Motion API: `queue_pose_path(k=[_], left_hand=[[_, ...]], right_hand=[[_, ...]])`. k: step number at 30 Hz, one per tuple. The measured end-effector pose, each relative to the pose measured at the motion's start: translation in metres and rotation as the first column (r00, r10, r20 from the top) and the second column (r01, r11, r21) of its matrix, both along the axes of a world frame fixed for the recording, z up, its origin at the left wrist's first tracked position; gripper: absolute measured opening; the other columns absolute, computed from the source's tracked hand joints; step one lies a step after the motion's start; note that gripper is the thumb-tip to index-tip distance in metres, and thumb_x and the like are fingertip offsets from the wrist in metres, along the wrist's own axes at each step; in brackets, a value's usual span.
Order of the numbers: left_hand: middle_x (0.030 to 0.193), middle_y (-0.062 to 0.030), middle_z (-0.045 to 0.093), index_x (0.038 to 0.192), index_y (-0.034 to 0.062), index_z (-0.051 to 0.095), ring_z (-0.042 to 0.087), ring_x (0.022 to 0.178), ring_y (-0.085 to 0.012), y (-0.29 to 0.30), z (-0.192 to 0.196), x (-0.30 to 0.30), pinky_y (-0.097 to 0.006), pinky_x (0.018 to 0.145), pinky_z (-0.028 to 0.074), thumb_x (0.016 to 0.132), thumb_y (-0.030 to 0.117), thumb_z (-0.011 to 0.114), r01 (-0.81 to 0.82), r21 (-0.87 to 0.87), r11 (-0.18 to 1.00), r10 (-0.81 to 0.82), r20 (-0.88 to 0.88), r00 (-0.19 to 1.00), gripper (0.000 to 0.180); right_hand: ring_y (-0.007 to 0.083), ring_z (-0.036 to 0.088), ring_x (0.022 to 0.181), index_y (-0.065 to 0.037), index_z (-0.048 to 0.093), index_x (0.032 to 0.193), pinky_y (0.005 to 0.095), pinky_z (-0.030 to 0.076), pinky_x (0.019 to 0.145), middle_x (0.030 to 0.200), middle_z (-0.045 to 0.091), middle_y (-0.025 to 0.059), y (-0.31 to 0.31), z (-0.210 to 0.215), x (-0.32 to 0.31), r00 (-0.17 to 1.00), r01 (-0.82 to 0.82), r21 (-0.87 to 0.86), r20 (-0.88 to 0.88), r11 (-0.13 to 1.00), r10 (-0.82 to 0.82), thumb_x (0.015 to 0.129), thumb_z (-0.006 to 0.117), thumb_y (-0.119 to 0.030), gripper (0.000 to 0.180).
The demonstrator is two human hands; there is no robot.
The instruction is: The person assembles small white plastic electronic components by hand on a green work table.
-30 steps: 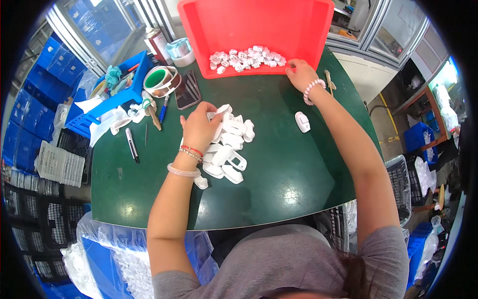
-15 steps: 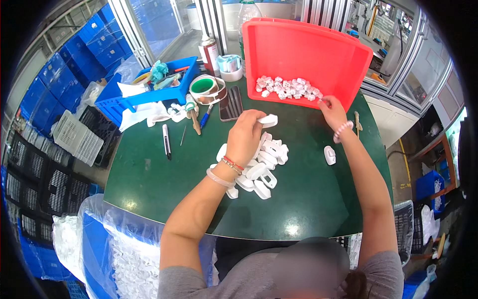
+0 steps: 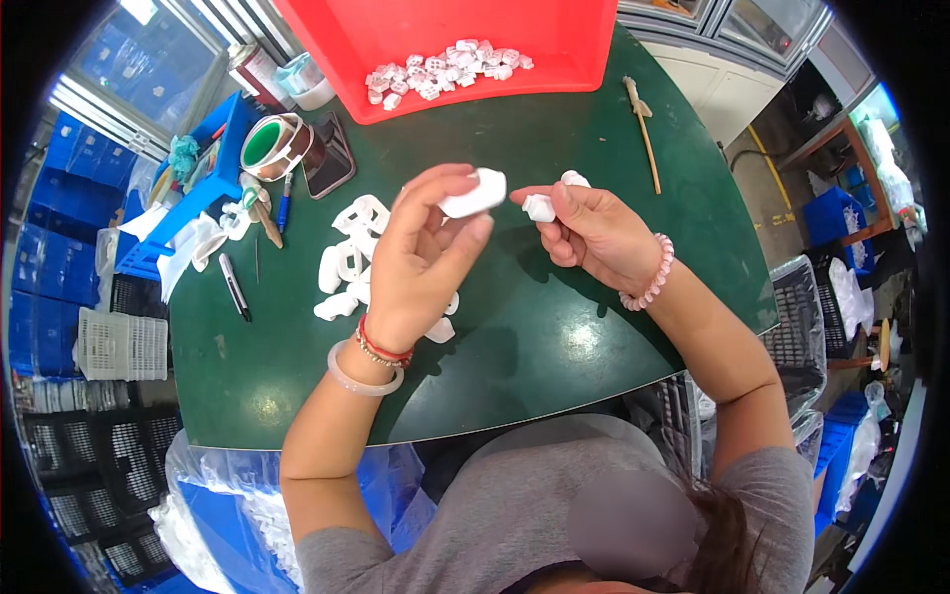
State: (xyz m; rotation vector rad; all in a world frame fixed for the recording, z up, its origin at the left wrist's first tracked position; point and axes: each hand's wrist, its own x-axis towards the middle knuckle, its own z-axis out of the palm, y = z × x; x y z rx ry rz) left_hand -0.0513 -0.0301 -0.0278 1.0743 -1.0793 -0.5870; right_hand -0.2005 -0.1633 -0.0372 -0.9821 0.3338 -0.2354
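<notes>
A white cover point(image 3: 475, 195) is gripped between the thumb and fingers of the left hand point(image 3: 421, 243), above the middle of the green table point(image 3: 534, 366). At its 3 o'clock, a small white piece point(image 3: 539, 208) is pinched at the fingertips of the right hand point(image 3: 599, 223); a second white piece point(image 3: 573, 179) is partly hidden behind that thumb, and whether the two are joined cannot be told. The hands are held near each other, not touching.

Loose white covers point(image 3: 330, 269) are spread at 9 o'clock on the table, partly screened by the left wrist. Small white blocks point(image 3: 435, 74) are held in the red bin point(image 3: 435, 25) at 12 o'clock.

The step in hand is judged to be the bringing together of the held parts; steady grips and careful turning of the cover would be called for.
</notes>
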Motion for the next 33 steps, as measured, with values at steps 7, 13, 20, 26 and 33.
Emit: queue_pose_path(k=[7,13,20,26,33], left_hand=[[0.115,-0.0176,0.052,0.118,0.0022,0.04,0.057,0.096,-0.0193,0.005,-0.004,-0.004,-0.024,0.076,0.05,0.079,-0.011,0.054,0.007,0.074,0.997,-0.002,-0.071,0.997,0.043],[0.118,-0.0186,0.048,0.123,0.0012,0.032,0.054,0.104,-0.0221,0.006,-0.009,0.001,-0.028,0.084,0.048,0.078,-0.016,0.051,0.063,0.023,0.998,-0.065,0.096,0.993,0.051],[0.118,-0.0165,0.05,0.114,-0.0018,0.044,0.055,0.102,-0.0211,0.004,-0.008,0.003,-0.029,0.084,0.049,0.077,-0.014,0.055,0.0,0.09,0.996,-0.017,0.182,0.983,0.041],[0.115,-0.0132,0.053,0.108,0.0004,0.053,0.058,0.098,-0.0183,0.004,-0.013,0.005,-0.026,0.079,0.049,0.074,-0.01,0.06,-0.056,0.018,0.998,0.052,0.194,0.98,0.036],[0.109,-0.0115,0.054,0.107,0.0008,0.052,0.056,0.095,-0.0174,0.005,-0.015,0.006,-0.028,0.078,0.048,0.072,-0.01,0.063,-0.09,0.022,0.996,0.078,0.311,0.947,0.038]], right_hand=[[0.0069,0.05,0.073,-0.001,0.051,0.116,0.0227,0.045,0.066,0.084,0.052,0.0001,0.008,-0.001,-0.004,0.999,0.001,0.074,0.037,0.997,-0.004,0.093,0.044,-0.025,0.033],[0.0077,0.052,0.076,0.0,0.049,0.117,0.0229,0.046,0.069,0.087,0.054,0.0016,0.007,-0.006,-0.004,0.999,-0.005,0.025,0.035,1.0,0.004,0.093,0.042,-0.019,0.031],[0.0079,0.053,0.075,0.002,0.051,0.114,0.0213,0.046,0.068,0.087,0.057,0.0038,0.012,0.0,-0.005,0.999,0.019,-0.069,0.052,0.997,-0.016,0.093,0.044,-0.018,0.03],[0.0075,0.053,0.075,0.001,0.054,0.107,0.0223,0.046,0.067,0.088,0.057,0.0034,0.011,0.0,-0.004,0.997,0.076,-0.074,0.023,0.994,-0.075,0.092,0.046,-0.019,0.027],[0.0097,0.055,0.079,-0.006,0.053,0.094,0.0233,0.046,0.067,0.091,0.057,0.0041,0.013,0.004,-0.001,0.991,0.133,0.067,-0.02,0.989,-0.132,0.091,0.047,-0.023,0.018]])
